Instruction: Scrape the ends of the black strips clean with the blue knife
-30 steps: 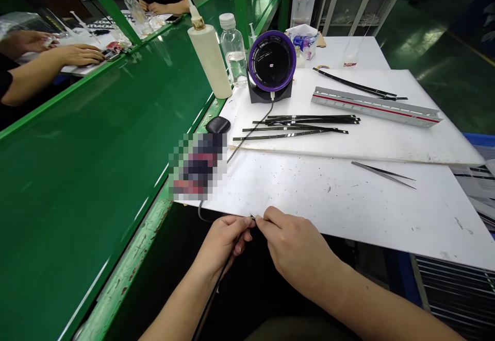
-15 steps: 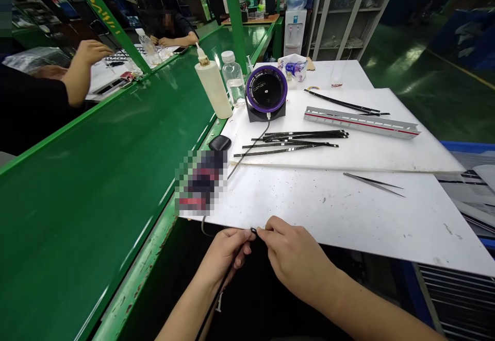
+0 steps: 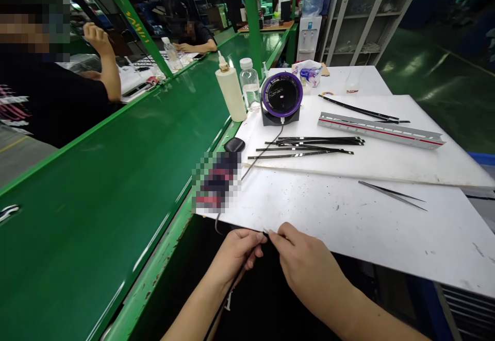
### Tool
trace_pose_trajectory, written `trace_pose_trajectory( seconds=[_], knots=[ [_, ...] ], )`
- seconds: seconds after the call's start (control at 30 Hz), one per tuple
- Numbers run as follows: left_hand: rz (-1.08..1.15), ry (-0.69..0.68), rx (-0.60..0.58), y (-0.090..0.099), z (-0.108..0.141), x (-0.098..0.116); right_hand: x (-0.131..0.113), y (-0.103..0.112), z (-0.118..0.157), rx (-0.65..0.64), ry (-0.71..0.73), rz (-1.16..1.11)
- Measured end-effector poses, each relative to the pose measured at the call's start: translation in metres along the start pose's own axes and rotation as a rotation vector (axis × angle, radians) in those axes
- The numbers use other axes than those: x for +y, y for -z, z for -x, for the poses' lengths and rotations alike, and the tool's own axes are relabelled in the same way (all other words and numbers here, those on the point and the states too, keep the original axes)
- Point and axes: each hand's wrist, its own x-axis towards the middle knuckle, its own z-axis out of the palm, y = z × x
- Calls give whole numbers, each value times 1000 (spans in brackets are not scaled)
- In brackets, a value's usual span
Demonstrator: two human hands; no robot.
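Note:
My left hand (image 3: 242, 251) is closed on a thin black strip (image 3: 224, 300), which runs down along the forearm. The strip's upper end shows between the fingertips of both hands, at the front edge of the white table (image 3: 309, 202). My right hand (image 3: 303, 258) is pinched at that end; what exactly its fingertips hold is too small to make out. Beyond the hands, several black strips (image 3: 320, 141) lie on a white foam sheet (image 3: 386, 168), beside a grey scale ruler (image 3: 379, 131). Tweezers (image 3: 390, 194) rest on the table in front of the sheet.
A round purple-rimmed fan (image 3: 282, 95) with a cable, a cream squeeze bottle (image 3: 231, 92) and a clear bottle (image 3: 250, 86) stand behind. A black case (image 3: 234, 145) sits at the left edge. A green conveyor (image 3: 96, 191) runs along the left, with people working beyond it.
The view has swung left, so the table and its objects appear further right. Both hands remain together at the strip's end. The person at the left has raised a hand slightly.

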Motion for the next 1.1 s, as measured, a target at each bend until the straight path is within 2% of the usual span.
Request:
trace_pose_trajectory(
  seconds=[0.13,0.23,0.33,0.5,0.73,0.93,1.03,1.1],
  knots=[
    [-212,-47,-58,-7,24,8,2,9,6,102,-198,-463],
    [-472,-126,-3,-23,45,19,-2,17,5,14,-340,-769],
    [-559,-200,13,-35,54,26,-7,20,0,-91,-355,-897],
    [-357,-118,-40,-33,49,22,-6,19,-4,-165,-438,-955],
    [-42,-77,-245,-19,44,10,-6,15,-3,-234,-421,-1025],
    [225,-23,-308,-17,41,3,-7,6,-3,-247,-387,-1094],
    [301,7,-331,-18,36,-1,-6,10,-6,-198,-340,-983],
    [237,-37,-266,-18,31,-3,-3,16,-7,-124,-306,-796]
  ],
)
